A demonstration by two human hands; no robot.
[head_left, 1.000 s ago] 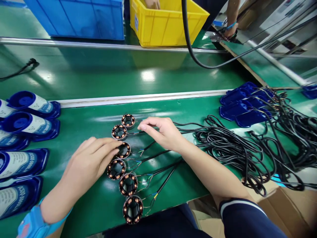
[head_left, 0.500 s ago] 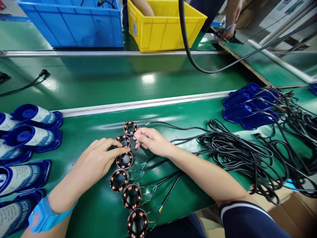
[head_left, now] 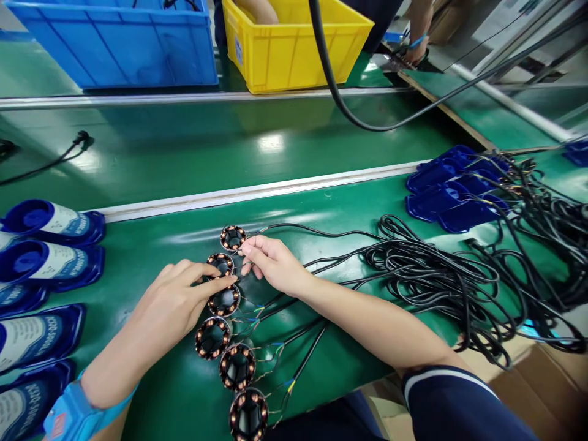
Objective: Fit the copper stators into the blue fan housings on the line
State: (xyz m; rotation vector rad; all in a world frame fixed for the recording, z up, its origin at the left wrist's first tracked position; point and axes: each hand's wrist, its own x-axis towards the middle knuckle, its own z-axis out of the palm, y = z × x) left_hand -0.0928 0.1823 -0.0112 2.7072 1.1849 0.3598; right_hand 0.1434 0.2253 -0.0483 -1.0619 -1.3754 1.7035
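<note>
Several ring-shaped motor stators with copper windings stand in a crooked column on the green bench. My left hand (head_left: pixel 181 294) has its index finger and thumb closed on the second stator from the top (head_left: pixel 221 264). Just right of it, my right hand (head_left: pixel 271 262) pinches a thin wire (head_left: pixel 242 250) between thumb and fingertips, close to the top stator (head_left: pixel 233 237). The fingers partly hide where that wire leads. From the lower stators, such as the nearest one (head_left: pixel 248 413), thin coloured leads run to black cables.
Coiled black power cables (head_left: pixel 427 269) lie at the right, beside dark blue housings (head_left: pixel 436 199). Labelled blue housings (head_left: pixel 59 266) line the left. A blue bin (head_left: pixel 138 52) and a yellow bin (head_left: pixel 294 58) stand at the back, near other people's hands. A thick cable (head_left: pixel 335 101) hangs down.
The whole view has shifted slightly, so things appear a little farther left. Both hands keep nearly the same places at the upper stators, with only small finger movement.
</note>
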